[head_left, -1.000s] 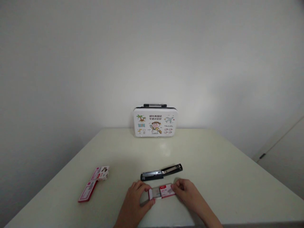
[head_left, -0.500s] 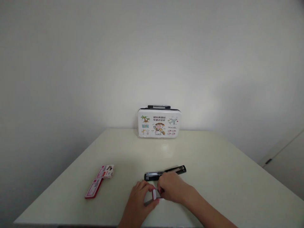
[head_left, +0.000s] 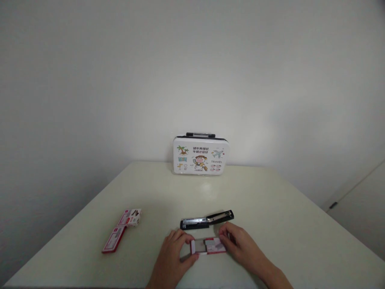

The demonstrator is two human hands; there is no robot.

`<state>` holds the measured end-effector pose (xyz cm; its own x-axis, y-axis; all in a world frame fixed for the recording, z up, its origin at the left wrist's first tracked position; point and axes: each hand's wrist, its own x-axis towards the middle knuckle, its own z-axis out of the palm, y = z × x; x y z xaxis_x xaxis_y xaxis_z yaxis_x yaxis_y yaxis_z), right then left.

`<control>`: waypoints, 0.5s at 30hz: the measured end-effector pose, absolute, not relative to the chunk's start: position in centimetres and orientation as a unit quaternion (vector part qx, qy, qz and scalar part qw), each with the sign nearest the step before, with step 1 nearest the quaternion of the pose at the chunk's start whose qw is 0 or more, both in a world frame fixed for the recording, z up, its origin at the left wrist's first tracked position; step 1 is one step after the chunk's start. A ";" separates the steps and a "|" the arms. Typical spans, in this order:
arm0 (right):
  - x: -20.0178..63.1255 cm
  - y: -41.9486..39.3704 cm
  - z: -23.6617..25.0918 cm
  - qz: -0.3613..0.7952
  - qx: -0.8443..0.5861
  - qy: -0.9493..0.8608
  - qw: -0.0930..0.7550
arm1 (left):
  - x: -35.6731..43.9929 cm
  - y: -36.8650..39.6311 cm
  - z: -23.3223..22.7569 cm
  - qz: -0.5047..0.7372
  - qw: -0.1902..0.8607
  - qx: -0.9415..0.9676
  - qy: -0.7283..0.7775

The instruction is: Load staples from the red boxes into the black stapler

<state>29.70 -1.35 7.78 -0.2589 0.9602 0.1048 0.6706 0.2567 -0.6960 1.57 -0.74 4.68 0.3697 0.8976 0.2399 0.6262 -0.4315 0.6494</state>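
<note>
A small staple box (head_left: 215, 247) lies in front of me, its pink-and-white sleeve slid partly off a grey-looking inner tray (head_left: 199, 245). My left hand (head_left: 176, 253) pinches the white end of that tray between thumb and fingers. At the other end, my right hand (head_left: 237, 243) closes its thumb and fingers on the sleeve's right edge. A small grey piece (head_left: 209, 242), perhaps a strip of staples, shows at the sleeve's left edge. Just beyond the hands rests a black stapler (head_left: 195, 223), swung open with its metal channel showing; neither hand holds it.
Two flat pink-and-white boxes (head_left: 113, 240) and a smaller white box (head_left: 135, 217) with a stapler picture lie together on the left. At the back of the white table (head_left: 156, 188), a white cartoon-printed case (head_left: 200, 156) with a black handle stands near the wall.
My right hand has moved right and opened up from its curled grip over the box. The sleeve, the tray and the stapler's middle now show. My left hand keeps its pinch.
</note>
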 end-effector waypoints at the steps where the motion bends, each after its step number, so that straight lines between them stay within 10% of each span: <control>1: 30.0 -1.6 7.6 0.274 -0.550 -0.741 0.270 | 1.5 -0.7 4.6 0.290 0.233 0.795 0.479; 15: 25.4 -1.8 8.7 0.268 -0.545 -0.760 0.232 | 2.1 -0.6 3.6 0.352 0.229 0.736 0.532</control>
